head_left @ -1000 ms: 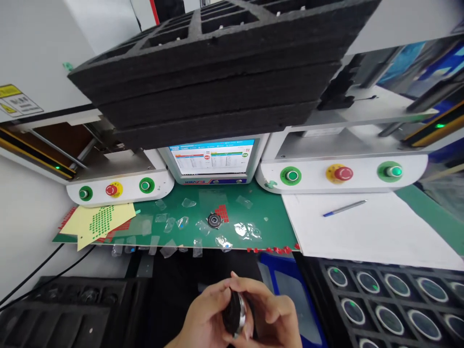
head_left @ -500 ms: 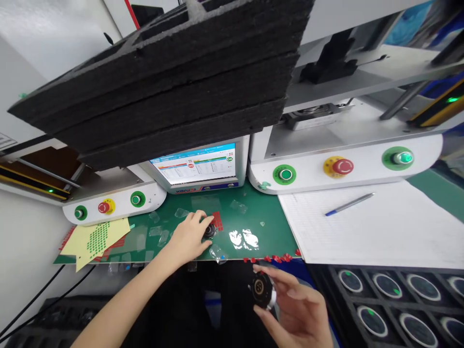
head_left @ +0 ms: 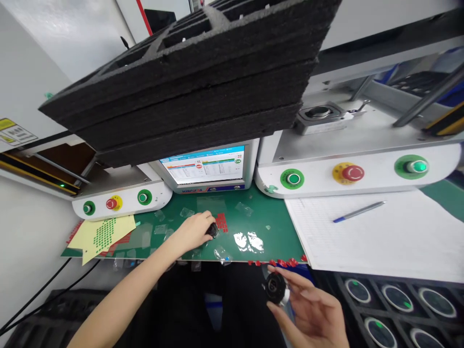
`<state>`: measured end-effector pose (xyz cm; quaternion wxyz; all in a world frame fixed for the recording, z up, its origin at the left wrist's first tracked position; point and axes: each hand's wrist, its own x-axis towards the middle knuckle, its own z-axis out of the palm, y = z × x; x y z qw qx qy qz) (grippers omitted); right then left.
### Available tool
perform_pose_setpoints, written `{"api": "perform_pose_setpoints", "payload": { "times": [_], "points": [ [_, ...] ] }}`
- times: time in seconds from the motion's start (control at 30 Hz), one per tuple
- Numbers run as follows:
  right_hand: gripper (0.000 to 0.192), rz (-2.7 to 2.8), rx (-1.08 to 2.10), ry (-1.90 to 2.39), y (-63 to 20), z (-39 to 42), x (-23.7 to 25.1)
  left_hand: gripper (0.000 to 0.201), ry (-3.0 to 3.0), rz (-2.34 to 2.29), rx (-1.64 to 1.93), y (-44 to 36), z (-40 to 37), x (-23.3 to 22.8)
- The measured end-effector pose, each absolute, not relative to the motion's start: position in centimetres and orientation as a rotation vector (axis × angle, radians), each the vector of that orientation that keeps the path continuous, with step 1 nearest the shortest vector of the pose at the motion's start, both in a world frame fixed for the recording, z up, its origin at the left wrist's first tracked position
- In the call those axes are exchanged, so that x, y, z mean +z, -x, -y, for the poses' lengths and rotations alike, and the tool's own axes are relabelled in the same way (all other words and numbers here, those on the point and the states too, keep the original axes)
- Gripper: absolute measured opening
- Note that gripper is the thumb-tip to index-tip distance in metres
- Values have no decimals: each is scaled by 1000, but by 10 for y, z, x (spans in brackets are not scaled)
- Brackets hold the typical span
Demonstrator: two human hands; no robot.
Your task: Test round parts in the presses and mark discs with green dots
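On the green work mat (head_left: 279, 227), my left hand (head_left: 197, 229) is closed with its fingertips round a small black watch body (head_left: 213, 230). The fingers cover part of it. Red stickers (head_left: 221, 223) lie right beside these fingers. My right hand (head_left: 311, 309) is in front of the mat's near edge, pinching a second round watch body (head_left: 275, 288) between thumb and fingers. Its dark back is turned to the left, and a silver rim shows on the side toward the palm.
A stack of black foam trays (head_left: 203, 87) overhangs the monitor (head_left: 203, 166). Button panels flank it; a metal fixture (head_left: 319, 116) sits in the right press. A pen (head_left: 358, 211) lies on paper sheets (head_left: 398, 237). Several watches fill a tray (head_left: 377, 309) at lower right. Clear film scraps (head_left: 222, 255) litter the mat.
The right press's upper plate with its black block has risen out of sight, uncovering the fixture. My left fingers now cover more of their watch. The view has shifted slightly.
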<state>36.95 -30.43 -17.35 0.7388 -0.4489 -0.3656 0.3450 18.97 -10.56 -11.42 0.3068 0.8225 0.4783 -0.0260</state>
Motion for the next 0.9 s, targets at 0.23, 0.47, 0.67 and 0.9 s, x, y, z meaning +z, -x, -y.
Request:
{"api": "perform_pose_setpoints", "payload": {
  "times": [0.23,0.47,0.67,0.9],
  "points": [
    [32,1287,533,1266,-408,267,-174,29,-1635,-1346,429,-162,112,-122],
    [29,2130,601,1480,-417,159,-160,21,-1568,-1579,483,-177,105,-150],
    [28,2524,526,1602,-398,118,-152,19,-1796,-1793,402,-181,108,-154],
    [39,2625,378,1603,-408,125,-145,17,-2033,-1905,567,-125,95,-128]
  ]
}}
